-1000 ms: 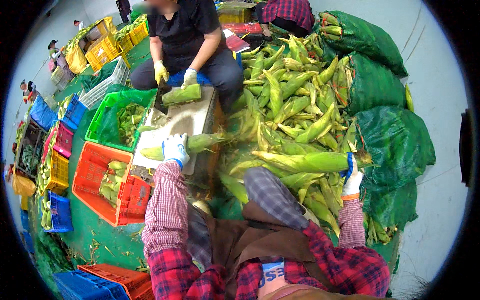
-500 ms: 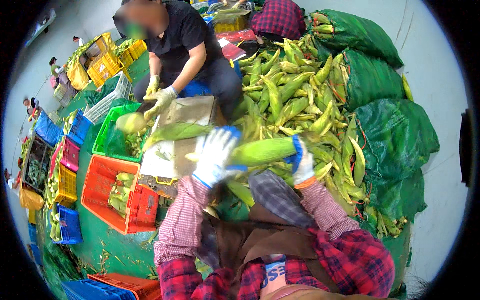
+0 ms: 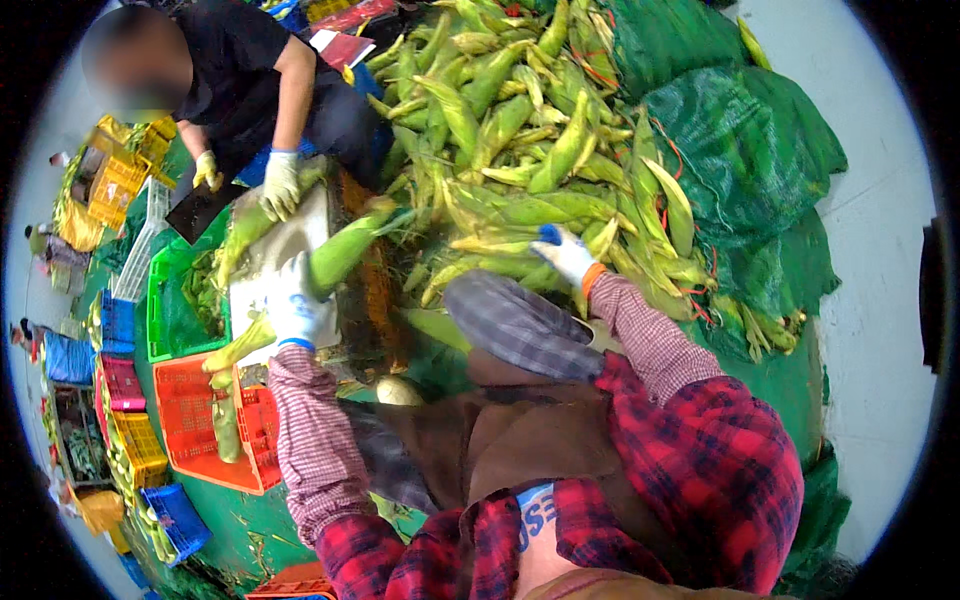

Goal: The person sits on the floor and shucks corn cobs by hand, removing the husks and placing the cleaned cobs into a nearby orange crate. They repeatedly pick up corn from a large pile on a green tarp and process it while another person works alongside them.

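My left hand [image 3: 293, 300], in a white glove, is closed around the lower end of a green ear of corn [image 3: 345, 250] above a white cutting board [image 3: 318, 215]. Its palm and fingertips are largely hidden. Below it, another ear [image 3: 240, 343] slants toward the orange crate [image 3: 185, 400]. My right hand [image 3: 567, 253], in a white glove with blue fingers, reaches into the corn pile [image 3: 500, 130]. Its fingers curl at the end of a pale ear [image 3: 490, 243]. Across the board, a co-worker's gloved hand [image 3: 281, 186] rests on an ear, the other holding a dark cleaver [image 3: 198, 212].
Orange and green [image 3: 160, 305] crates stand left of the board, the orange one with several ears inside. Full green mesh sacks [image 3: 745, 150] line the pile's right side. More coloured crates and people are at far left. My bent knee [image 3: 510, 315] is just before the pile.
My left hand has moved left, onto the board area with an ear. My right hand has left that ear for the pile. The co-worker's cleaver now shows clearly. The view has shifted.
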Motion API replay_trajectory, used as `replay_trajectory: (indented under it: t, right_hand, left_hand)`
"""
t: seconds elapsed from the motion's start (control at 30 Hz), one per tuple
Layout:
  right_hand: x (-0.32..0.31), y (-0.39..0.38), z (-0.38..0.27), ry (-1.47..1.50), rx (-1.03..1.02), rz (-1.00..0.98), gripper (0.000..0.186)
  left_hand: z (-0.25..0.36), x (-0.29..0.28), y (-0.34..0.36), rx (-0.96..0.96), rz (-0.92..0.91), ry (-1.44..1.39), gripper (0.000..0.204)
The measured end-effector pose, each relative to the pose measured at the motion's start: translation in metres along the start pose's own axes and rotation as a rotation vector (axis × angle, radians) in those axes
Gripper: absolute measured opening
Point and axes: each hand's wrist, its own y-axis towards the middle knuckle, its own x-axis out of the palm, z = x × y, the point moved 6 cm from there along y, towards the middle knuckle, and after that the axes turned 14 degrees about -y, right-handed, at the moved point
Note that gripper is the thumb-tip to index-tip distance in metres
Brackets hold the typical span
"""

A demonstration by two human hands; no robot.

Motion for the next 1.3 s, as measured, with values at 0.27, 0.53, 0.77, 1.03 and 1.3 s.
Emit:
replay_trajectory:
  t: [0.27, 0.53, 0.77, 1.03, 1.3]
  right_hand:
    - [-0.042, -0.028, 0.3, 0.247, 0.786, 0.246, 0.045]
    - [-0.02, 0.022, 0.295, 0.264, 0.438, 0.056, 0.055]
    - [-0.001, 0.028, 0.095, 0.382, 0.329, 0.232, 0.038]
    - [-0.101, 0.0, 0.015, 1.076, 0.227, 0.251, 0.037]
    - [-0.11, -0.016, -0.055, 1.264, 0.098, 0.108, 0.034]
  left_hand:
    - [-0.073, 0.074, 0.003, -0.398, -0.331, -0.096, 0.105]
    - [-0.062, 0.078, 0.011, -0.416, -0.289, -0.101, 0.102]
    - [-0.096, 0.03, -0.023, -0.45, -0.229, 0.136, 0.097]
    - [-0.071, 0.027, -0.008, -0.39, -0.214, 0.144, 0.086]
    - [-0.052, -0.017, 0.009, -0.203, 0.337, 0.251, 0.064]
